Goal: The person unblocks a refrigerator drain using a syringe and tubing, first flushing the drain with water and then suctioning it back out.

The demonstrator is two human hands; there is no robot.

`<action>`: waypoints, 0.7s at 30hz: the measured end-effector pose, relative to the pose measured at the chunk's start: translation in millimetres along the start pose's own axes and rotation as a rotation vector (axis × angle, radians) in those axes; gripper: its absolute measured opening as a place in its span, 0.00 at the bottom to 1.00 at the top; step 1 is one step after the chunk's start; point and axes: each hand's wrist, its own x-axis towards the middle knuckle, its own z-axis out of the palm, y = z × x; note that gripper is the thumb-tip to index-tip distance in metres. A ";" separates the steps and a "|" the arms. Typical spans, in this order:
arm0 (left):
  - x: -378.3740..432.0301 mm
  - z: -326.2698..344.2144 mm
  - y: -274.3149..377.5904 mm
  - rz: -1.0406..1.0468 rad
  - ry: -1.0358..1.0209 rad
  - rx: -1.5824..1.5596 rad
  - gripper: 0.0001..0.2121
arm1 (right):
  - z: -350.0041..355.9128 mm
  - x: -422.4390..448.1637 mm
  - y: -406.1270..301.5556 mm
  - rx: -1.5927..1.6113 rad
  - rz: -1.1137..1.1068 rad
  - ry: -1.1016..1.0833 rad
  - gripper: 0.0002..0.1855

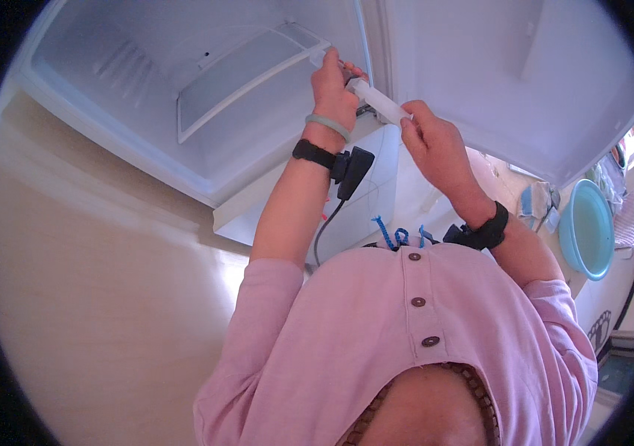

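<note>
A long, translucent white plastic piece [383, 103] spans both my hands at the open front of a white refrigerator compartment [144, 128]. My left hand [335, 92] is closed around its far part, and a bit of clear plastic shows beyond the fingers. Something dark is tucked by those fingers, too small to identify. My right hand [434, 142] pinches the near end between thumb and fingers. Behind my left hand, a pale shelf panel with a white rim [244, 89] sits tilted inside the compartment.
The open refrigerator door [495, 78] stands to the right. A white panel [317, 195] juts out below the compartment. Farther right are a turquoise basin [587, 234] and a blue-and-white cloth [534, 200]. A cable hangs from my left wrist device [353, 170].
</note>
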 end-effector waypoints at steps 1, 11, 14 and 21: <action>0.3 2.2 0.7 -0.016 0.018 0.002 0.13 | -0.4 -0.7 -1.1 -0.042 -0.025 0.011 0.10; -9.4 4.7 6.7 0.119 -0.065 -0.023 0.11 | -9.6 6.1 12.0 0.536 0.261 -0.274 0.13; -18.1 14.7 12.9 0.148 -0.128 -0.019 0.11 | -9.3 14.4 19.3 0.490 0.193 -0.415 0.14; -19.8 14.2 8.9 0.150 -0.166 -0.048 0.11 | 7.8 50.7 9.8 0.666 0.297 -0.566 0.16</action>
